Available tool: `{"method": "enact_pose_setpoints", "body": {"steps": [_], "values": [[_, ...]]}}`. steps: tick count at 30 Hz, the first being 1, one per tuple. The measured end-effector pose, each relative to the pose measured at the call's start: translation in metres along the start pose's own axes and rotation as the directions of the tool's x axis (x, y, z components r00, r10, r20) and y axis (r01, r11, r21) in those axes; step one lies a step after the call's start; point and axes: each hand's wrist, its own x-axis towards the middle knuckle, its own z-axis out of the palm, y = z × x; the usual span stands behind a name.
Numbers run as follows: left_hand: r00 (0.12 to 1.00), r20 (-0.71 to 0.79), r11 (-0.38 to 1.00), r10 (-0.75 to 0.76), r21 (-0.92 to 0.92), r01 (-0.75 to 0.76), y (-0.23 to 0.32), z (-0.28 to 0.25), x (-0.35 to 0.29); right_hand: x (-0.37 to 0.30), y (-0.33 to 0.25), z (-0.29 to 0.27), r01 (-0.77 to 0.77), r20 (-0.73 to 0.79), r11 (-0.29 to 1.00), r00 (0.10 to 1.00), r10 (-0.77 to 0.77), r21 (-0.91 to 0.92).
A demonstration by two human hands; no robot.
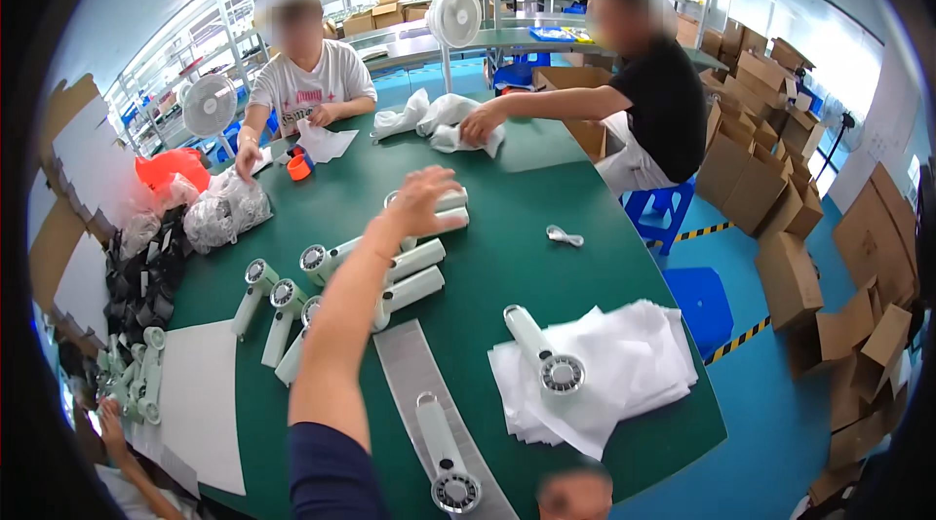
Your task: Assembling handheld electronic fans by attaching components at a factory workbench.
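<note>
My left hand (pixel 421 200) reaches far over the green table, fingers spread, above the far end of a group of pale green handheld fans (pixel 413 260). It appears to hold nothing; my forearm hides some of the fans. Nearer to me, one handheld fan (pixel 444 447) lies on a grey strip (pixel 414 364). Another fan (pixel 536 345) rests on a stack of white bags or sheets (pixel 624 384) at the right. Beside my forearm more fans (pixel 283 310) lie with round heads facing up. My right hand does not show; a blurred shape at the lower edge cannot be made out.
Across the table, one person (pixel 312 81) handles white material beside an orange tape roll (pixel 298 165); another (pixel 658 81) handles white bags (pixel 444 118). A third person's hand (pixel 112 427) is near fans at left. A white cable (pixel 564 236) lies right; cardboard boxes (pixel 770 179) crowd the floor.
</note>
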Motion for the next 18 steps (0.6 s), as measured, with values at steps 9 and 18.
{"method": "enact_pose_setpoints", "body": {"steps": [9, 18], "values": [[0.695, -0.509, 0.823, -0.508, -0.524, 0.218, 0.211, -0.174, -0.31, 0.001, 0.015, -0.001, 0.144, 0.198, 0.986, 0.967, -0.158, 0.081], [-0.793, -0.246, -0.167, -0.557, -0.902, 0.398, 0.61, -0.035, -0.669, -0.029, 0.035, 0.008, 0.222, 0.037, 0.924, 0.969, -0.245, 0.311]]}}
